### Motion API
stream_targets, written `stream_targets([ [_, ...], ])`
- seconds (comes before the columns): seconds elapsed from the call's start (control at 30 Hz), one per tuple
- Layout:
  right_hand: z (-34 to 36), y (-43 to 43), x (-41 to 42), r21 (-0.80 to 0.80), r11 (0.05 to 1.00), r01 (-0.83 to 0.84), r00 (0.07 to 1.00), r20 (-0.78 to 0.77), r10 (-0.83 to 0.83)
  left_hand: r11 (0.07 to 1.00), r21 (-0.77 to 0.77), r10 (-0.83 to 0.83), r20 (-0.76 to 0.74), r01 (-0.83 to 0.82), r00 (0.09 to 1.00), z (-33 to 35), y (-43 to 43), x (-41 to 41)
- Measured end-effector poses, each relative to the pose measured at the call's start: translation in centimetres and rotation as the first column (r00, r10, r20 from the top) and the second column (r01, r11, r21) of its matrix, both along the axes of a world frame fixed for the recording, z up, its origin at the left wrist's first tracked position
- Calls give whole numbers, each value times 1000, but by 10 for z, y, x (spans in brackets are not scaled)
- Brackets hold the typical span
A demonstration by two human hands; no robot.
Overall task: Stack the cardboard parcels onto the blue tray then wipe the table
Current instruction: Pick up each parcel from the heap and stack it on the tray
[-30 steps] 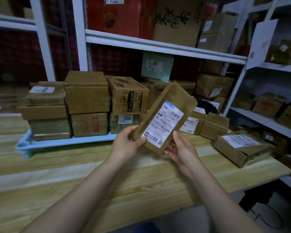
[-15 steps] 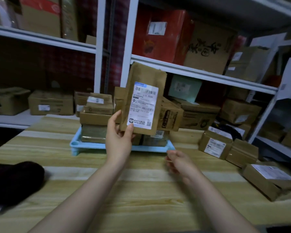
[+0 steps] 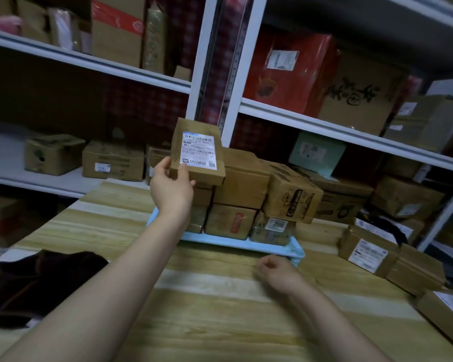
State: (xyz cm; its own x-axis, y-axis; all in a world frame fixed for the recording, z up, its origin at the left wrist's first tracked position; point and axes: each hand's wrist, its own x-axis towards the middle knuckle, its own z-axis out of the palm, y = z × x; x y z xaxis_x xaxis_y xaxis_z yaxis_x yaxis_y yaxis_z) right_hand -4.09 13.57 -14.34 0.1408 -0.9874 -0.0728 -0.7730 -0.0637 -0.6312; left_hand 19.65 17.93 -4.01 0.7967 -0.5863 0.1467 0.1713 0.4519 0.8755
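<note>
Parcel, gripped by the left hand, is held over the stack at the blue tray's nine o'clock end, best laid flat and square, with the empty, loosely curled right hand free to steady it.

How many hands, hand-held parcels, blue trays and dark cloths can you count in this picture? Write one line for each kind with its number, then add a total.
Hands: 2, the left hand and the right hand
Hand-held parcel: 1
Blue tray: 1
Dark cloth: 1
Total: 5
</note>
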Motion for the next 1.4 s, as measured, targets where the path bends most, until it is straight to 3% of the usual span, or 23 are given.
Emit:
stream_targets([
  [0.27,5,-12,-1,25,1000,2,1000,-21,-2,992,120,58,-69,-49,996,4,-34,19],
  [0.4,2,-20,0,30,999,14,999,-40,-13,968,251,22,31,-29,999,-6,-48,28],
  [0.53,-4,-27,2,26,1000,18,995,-95,-16,925,362,35,228,-119,973,-9,-50,29],
  [0.63,-7,-30,3,22,999,23,994,-110,-21,927,356,11,296,-120,955,-12,-52,32],
  [0.77,-10,-31,2,32,999,41,994,-103,-37,936,333,17,279,-114,960,-15,-60,36],
  [1.0,-11,-30,-4,44,999,32,997,-72,-29,896,401,42,349,-190,936,-15,-56,24],
  [1.1,-12,-28,-6,40,999,24,998,-65,-21,860,402,156,379,-314,912,-16,-45,9],
  [1.23,-14,-25,-12,37,999,12,1000,-11,-12,879,243,307,368,-409,878,-27,-28,-25],
  [1.33,-15,-22,-20,6,999,34,996,84,-34,928,208,189,452,-309,872,-42,-18,-62],
  [1.4,-15,-20,-30,-37,995,88,987,140,-82,954,262,-19,540,-147,841,-56,-19,-89],
])
